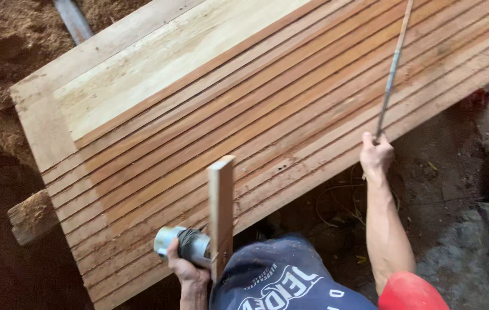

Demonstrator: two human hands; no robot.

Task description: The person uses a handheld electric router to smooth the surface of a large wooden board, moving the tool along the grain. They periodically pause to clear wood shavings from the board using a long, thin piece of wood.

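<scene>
Head view: right hand [376, 154] grips a thin rod [392, 69] running up-right across the grooved panel [267, 109]; left hand [184, 267] clutches a grey power tool [182, 244] beside an upright wooden strip [221, 212].

Tool [190, 244]: grey metal cylinder body, dark band round its middle, lower centre-left of frame, gripped from below, lying roughly level. A flat pale wood guide [221, 212] stands upright against its right end, rising to mid-frame. Rod [392, 69]: thin, long, grey-brown, runs from top edge right of centre down to mid-right, slightly tilted, lower end clasped in a fist. Panel [267, 109]: big reddish wooden slab with many parallel grooves, pale smooth band along its upper-left part, lying diagonally across the frame.
</scene>
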